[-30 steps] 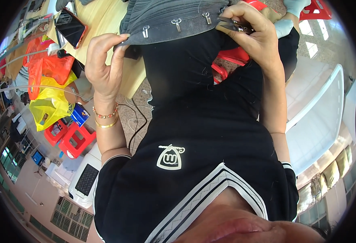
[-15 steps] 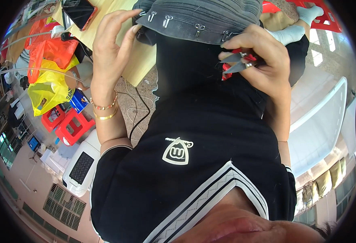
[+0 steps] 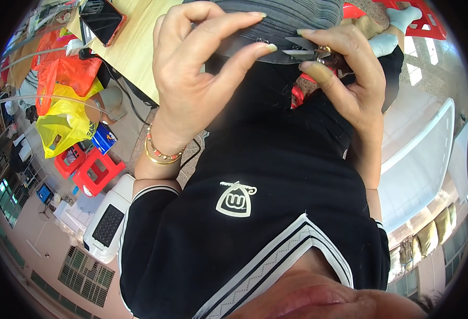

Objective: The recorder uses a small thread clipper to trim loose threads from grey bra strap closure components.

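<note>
Across my lap at the top lies a grey pleated garment [image 3: 303, 17] with a smooth band along its near edge. Small metal hooks [image 3: 263, 40] sit on that band, partly hidden by my fingers. My left hand [image 3: 191, 72] hovers over the band, thumb and forefinger apart on either side of a hook, other fingers loosely bent. Thread snips [image 3: 297, 52] are gripped in my right hand [image 3: 353, 77], their two grey blades parted and pointing left at the band, close to the left thumb tip. Whether the blades touch the cloth, I cannot tell.
A light wooden tabletop [image 3: 133, 48] at upper left carries a dark-screened phone [image 3: 101, 24]. Beyond are orange and yellow plastic bags [image 3: 66, 117], red stools [image 3: 98, 173] and a black cable [image 3: 130, 98]. A pale translucent panel [image 3: 417, 154] stands at right.
My left hand has moved right along the band, now covering several hooks. My right hand has shifted slightly up, bringing the snips' blades over the band.
</note>
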Demonstrator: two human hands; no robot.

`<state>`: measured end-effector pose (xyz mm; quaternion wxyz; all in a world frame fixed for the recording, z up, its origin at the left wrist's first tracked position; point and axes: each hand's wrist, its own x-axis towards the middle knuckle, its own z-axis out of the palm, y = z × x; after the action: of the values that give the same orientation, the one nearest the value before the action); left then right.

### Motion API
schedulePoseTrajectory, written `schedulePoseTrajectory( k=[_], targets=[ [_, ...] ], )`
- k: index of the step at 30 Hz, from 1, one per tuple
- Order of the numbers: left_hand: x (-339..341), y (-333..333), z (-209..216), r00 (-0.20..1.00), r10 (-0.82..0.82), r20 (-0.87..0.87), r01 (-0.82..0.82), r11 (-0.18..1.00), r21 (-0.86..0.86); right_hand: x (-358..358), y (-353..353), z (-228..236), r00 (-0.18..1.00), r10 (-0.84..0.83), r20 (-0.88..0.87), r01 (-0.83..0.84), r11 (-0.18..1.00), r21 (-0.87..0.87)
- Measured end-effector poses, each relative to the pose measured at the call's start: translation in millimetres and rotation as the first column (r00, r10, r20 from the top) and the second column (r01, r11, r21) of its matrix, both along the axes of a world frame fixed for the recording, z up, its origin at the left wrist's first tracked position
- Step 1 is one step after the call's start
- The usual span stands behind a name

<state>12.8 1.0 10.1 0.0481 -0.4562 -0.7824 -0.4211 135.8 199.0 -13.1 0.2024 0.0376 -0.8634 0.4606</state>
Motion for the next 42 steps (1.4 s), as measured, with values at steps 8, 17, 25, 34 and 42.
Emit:
schedulePoseTrajectory(
  k=[8,17,25,34,42],
  targets=[
    [-2,-6,-16,1.0,-0.011,0.013,0.011,0.998,0.065,-7,-3,6,0.995,-0.019,-0.096,0.03,0.992,0.12],
    [-2,-9,-20,0.994,-0.013,0.108,0.0,0.994,0.113,-9,-7,23,1.0,-0.007,-0.017,0.011,0.958,0.285],
    [-2,-10,-21,0.995,-0.012,0.096,0.0,0.992,0.128,-17,-21,61,0.978,-0.116,0.176,0.05,0.939,0.34],
    [-5,-4,-12,0.96,-0.027,-0.279,0.033,0.999,0.016,-5,5,28,0.978,-0.205,-0.027,0.206,0.977,0.045],
    [-10,0,-8,0.82,-0.141,-0.555,0.056,0.984,-0.167,10,4,16,0.984,-0.165,0.064,0.173,0.97,-0.168]
  ],
)
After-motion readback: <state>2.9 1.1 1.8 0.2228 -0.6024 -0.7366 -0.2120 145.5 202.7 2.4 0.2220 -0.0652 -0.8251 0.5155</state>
